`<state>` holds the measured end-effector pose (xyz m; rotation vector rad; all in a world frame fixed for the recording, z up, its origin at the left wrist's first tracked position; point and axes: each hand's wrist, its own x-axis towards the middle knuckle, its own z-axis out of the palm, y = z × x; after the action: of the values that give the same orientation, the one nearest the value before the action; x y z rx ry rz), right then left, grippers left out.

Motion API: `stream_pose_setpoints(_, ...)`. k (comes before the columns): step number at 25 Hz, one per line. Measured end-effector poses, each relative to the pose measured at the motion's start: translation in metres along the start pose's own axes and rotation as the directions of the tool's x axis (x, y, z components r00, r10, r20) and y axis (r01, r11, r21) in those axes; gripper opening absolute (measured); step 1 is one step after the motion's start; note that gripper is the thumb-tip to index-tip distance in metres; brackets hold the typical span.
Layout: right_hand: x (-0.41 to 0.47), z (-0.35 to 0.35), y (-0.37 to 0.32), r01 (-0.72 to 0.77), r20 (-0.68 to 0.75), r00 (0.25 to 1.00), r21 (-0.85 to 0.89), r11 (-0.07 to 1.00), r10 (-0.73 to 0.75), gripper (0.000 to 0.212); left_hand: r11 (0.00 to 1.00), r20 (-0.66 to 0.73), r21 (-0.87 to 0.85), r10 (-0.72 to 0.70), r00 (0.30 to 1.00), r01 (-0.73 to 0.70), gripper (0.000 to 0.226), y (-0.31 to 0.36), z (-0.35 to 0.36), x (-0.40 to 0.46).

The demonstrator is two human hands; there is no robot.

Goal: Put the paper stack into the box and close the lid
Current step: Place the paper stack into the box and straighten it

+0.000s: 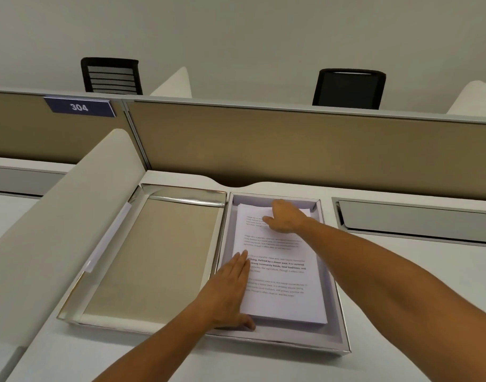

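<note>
my left hand [230, 292] lies flat and open along the near left edge of the paper stack [280, 266], fingers together, thumb tucked at the near corner; it grips nothing, and i judge it is squaring the sheets sideways. my right hand [284, 217] rests on the far end of the stack, palm down, fingers spread a little, pinning the top sheet so it will not slide; whether the fingertips curl over the far edge i cannot tell from here. the stack already sits inside the box [343, 321], closer to its left wall, with a gap on the right and near sides. the lid [153, 255] lies open to the left, inside up, just beside the box and seemingly joined along that shared edge, so closing is not yet done. all this rests on a white surface [401, 271] with a metal cable hatch [412, 219] to the right, a tan partition [291, 144] at the far side, and two black chairs [349, 88] beyond.
</note>
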<state>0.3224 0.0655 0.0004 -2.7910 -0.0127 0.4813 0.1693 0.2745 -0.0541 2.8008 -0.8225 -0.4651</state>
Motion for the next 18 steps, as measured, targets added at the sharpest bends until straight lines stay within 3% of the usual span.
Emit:
stream_pose_setpoints(10, 0.01, -0.008, 0.009, 0.047, -0.072, 0.996, -0.178, 0.983, -0.06, 0.076, 0.986, -0.112, 0.14, 0.11, 0.988, -0.094, 0.116, 0.016, -0.005, -0.011)
stream_pose_setpoints(18, 0.017, -0.005, 0.018, 0.055, -0.008, 0.998, -0.093, 0.994, -0.056, 0.066, 0.984, -0.116, 0.141, 0.127, 0.985, -0.11, 0.109, 0.014, 0.0, -0.009)
